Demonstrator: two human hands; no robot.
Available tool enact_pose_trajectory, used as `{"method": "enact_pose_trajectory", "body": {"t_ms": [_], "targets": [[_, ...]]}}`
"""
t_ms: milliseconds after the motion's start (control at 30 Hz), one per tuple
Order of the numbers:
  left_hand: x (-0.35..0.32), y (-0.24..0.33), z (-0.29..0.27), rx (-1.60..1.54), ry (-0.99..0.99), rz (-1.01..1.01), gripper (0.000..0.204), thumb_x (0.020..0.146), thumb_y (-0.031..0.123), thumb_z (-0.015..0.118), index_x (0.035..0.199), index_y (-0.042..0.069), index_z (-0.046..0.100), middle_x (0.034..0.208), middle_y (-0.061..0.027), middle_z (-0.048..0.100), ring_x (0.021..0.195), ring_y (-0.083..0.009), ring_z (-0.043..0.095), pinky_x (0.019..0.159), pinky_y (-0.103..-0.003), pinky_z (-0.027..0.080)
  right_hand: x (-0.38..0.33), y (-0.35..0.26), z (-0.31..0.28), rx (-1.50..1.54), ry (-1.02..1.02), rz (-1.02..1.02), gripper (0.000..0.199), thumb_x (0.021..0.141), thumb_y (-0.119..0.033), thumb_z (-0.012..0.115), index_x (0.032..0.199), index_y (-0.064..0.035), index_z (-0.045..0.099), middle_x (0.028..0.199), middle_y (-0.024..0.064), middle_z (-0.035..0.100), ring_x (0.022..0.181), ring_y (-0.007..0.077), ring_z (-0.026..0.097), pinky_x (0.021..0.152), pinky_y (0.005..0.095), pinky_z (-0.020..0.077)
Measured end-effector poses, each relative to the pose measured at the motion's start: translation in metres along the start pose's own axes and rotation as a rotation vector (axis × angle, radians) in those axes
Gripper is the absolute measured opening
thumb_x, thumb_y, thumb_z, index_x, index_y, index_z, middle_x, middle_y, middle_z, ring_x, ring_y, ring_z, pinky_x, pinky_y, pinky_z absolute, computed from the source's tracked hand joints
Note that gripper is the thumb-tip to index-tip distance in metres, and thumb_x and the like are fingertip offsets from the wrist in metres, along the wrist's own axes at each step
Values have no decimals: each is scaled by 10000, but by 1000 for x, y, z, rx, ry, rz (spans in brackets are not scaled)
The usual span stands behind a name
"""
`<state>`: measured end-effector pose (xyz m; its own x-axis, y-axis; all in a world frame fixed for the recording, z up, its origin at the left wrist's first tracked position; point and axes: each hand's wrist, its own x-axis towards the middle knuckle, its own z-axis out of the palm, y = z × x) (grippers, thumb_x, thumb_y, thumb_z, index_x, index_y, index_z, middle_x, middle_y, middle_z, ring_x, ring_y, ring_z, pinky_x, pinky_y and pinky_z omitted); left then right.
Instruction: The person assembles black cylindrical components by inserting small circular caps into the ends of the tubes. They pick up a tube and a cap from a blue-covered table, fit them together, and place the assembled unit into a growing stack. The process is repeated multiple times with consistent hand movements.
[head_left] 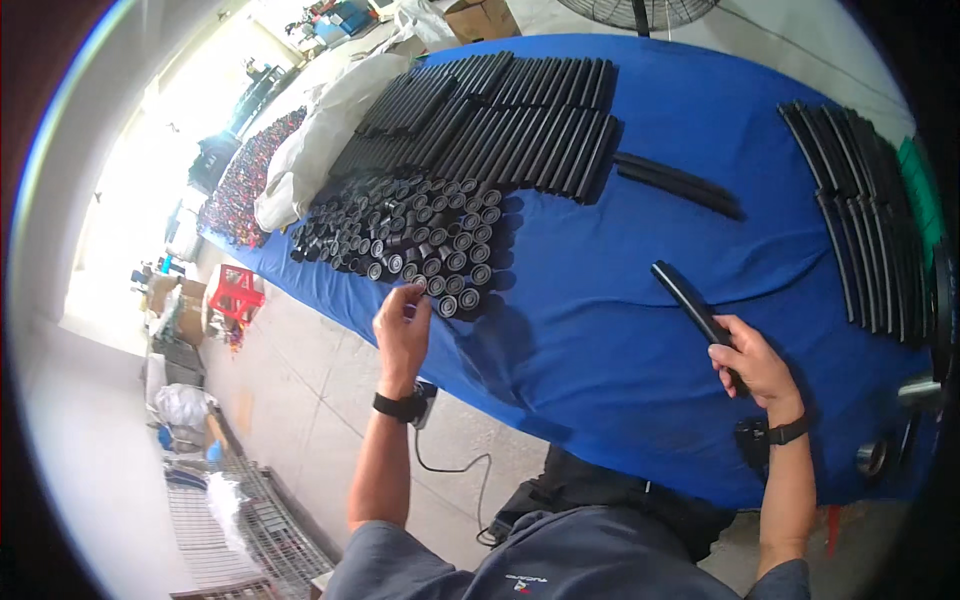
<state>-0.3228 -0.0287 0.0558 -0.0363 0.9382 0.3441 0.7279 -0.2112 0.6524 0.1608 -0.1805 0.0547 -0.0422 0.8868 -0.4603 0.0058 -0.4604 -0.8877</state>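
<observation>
My right hand [750,362] is wrapped round the lower part of a black tube [682,290], whose free end points up and to the left above the blue cloth. At the near edge of a spread of black round caps [462,242], my left hand [403,322] is closed in a pinch. Its fingertips meet one small black cap there, partly covered by the fingers. Many of these caps stand with their ringed faces upward; others lie tipped over. Behind them, black tubes [540,140] lie side by side in rows.
Two loose tubes [680,186] rest mid-table on the blue cloth [600,350]. More tubes [860,220] lie stacked at the right, beside a green piece [920,190]. A tape roll [872,458] sits near the front right edge. White sheeting [325,140] and a colourful heap [250,180] are far left.
</observation>
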Motion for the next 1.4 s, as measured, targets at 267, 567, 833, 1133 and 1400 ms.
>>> {"method": "enact_pose_trajectory", "body": {"t_ms": [267, 567, 833, 1133, 1400], "targets": [[-28, -11, 29, 350, -74, 17, 525, 816, 205, 809, 1271, 54, 596, 1118, -140, 639, 851, -263, 657, 772, -412, 534, -2, 12, 11, -57, 52, -78, 432, 985, -164, 631, 1355, 37, 536, 787, 14, 568, 561, 74, 556, 469, 249, 500], [-21, -24, 47, 304, -84, -77, 531, 809, 213, 788, 1255, 59, 545, 1149, -154, 661, 1063, -338, 652, 909, -444, 514, -5, 15, 7, -77, 60, -115, 432, 983, -176, 635, 1350, 31, 540, 781, 19, 574, 548, 76, 552, 462, 254, 493], [-27, -12, 35, 319, -1, -5, 517, 818, 149, 717, 1294, 54, 538, 1152, -179, 635, 1059, -357, 650, 900, -463, 514, -4, 16, 8, -86, 58, -116, 412, 983, -169, 635, 1339, 21, 549, 780, 18, 572, 545, 73, 550, 460, 250, 493], [-3, 110, 47, -1110, -368, -389, 211, 941, 159, 541, 1085, 41, 641, 909, -68, 596, 724, -152, 573, 531, -278, 447, -7, 18, 6, 24, 76, -84, 491, 985, -179, 664, 1394, 41, 505, 839, 25, 611, 609, 58, 561, 494, 220, 492], [-5, 195, 198, -1203, -1263, -457, 213, 970, 181, 686, 1130, 43, 660, 722, -8, 590, 599, -135, 572, 470, -252, 419, -48, 31, -20, 276, 85, -206, 528, 952, -132, 723, 1410, -14, 488, 882, 33, 643, 630, 74, 567, 511, 223, 456]]}}
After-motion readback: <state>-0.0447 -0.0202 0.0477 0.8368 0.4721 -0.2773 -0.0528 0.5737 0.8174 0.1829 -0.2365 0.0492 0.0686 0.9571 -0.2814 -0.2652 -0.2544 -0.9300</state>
